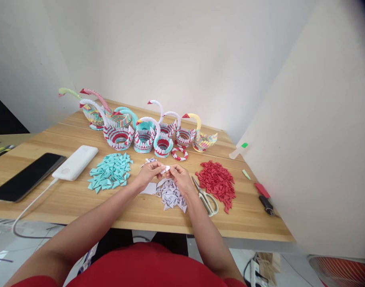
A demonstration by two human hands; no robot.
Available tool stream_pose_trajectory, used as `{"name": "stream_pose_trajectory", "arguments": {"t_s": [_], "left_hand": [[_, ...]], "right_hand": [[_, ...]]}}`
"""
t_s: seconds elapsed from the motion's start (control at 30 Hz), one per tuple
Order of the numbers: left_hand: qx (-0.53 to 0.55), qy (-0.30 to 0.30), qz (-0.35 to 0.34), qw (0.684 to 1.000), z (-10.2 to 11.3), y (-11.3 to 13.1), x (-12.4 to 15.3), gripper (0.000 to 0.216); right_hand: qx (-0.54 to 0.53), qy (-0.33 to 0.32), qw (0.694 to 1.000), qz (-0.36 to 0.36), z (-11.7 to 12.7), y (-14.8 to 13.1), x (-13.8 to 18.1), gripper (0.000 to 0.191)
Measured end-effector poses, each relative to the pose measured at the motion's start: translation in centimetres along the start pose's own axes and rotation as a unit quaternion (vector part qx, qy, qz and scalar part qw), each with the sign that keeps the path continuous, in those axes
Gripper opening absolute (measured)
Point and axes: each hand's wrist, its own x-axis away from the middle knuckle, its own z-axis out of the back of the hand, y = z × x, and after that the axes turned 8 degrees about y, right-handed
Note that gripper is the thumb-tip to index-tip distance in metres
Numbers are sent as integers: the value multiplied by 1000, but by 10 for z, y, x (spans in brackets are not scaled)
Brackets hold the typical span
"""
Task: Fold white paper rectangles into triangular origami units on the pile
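A small white folded paper piece [165, 170] is pinched between both of my hands above the middle of the table. My left hand [150, 173] grips its left side, and my right hand [179, 177] closes on its right side. Just below lies a pile of white folded paper triangles [172, 195], with a flat white paper sheet [149, 188] at its left. Some more white pieces [149, 160] lie behind my left hand. To the right of my right wrist rest scissors [206, 199] with pale handles.
Turquoise paper triangles [110, 171] are heaped at left, red ones [217, 181] at right. Several folded-paper swans [118, 135] stand behind, with a red-and-white ring [180, 154]. A white power bank [76, 162] with a cable and a black phone [26, 175] lie at left. Walls border the table's back and right.
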Motion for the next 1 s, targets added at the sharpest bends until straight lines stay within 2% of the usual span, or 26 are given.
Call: {"name": "stream_pose_trajectory", "arguments": {"t_s": [0.2, 0.4, 0.57, 0.77, 0.87, 1.0], "left_hand": [[-25, 21, 2, 999, -5, 10, 4, 29], [-60, 42, -11, 997, -6, 8, 3, 29], [-89, 70, -36, 993, -4, 4, 1, 28], [6, 24, 5, 1000, 2, 7, -1, 32], [16, 13, 18, 1000, 4, 5, -1, 31], [17, 7, 29, 999, 4, 3, -1, 31]], "right_hand": [[34, 14, 999, 15, 0, -1, 0, 23], [151, 39, 984, 87, -1, 0, -1, 20], [234, 54, 959, 148, -2, -1, 1, 20], [301, 74, 919, 245, 4, -9, 5, 16], [350, 52, 887, 296, 4, -11, 7, 14], [377, 20, 868, 322, 3, -11, 8, 16]]}}
